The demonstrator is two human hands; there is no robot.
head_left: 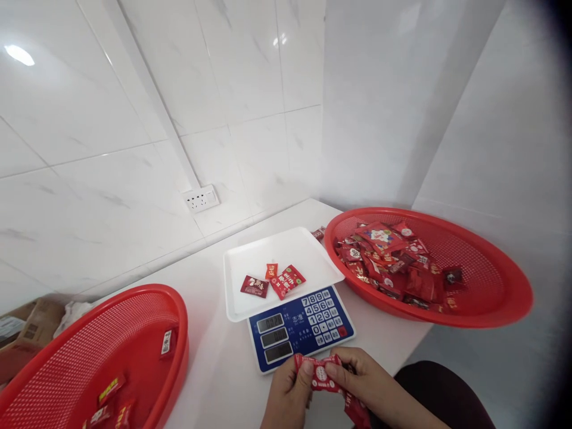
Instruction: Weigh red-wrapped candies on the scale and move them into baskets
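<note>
My left hand (pixel 289 390) and my right hand (pixel 363 379) meet at the bottom of the view, both gripping a red sweet packet (pixel 320 375) with white print. Just beyond them stands a blue-faced digital scale (pixel 300 326) with a keypad and three displays. Its white tray (pixel 250 301) carries three small red sweet packets (pixel 279 280). A round red mesh basket (pixel 491 298) at the right holds a heap of several red wrapped sweets (pixel 393 262). Another red mesh basket (pixel 174 310) at the lower left holds a few packets (pixel 167 344).
Everything rests on a white counter (pixel 214 369) set in a corner of white tiled walls. A white wall socket (pixel 201 198) sits behind the scale. Cardboard boxes (pixel 22 333) lie at the far left. One packet (pixel 319 233) lies between the tray and the right basket.
</note>
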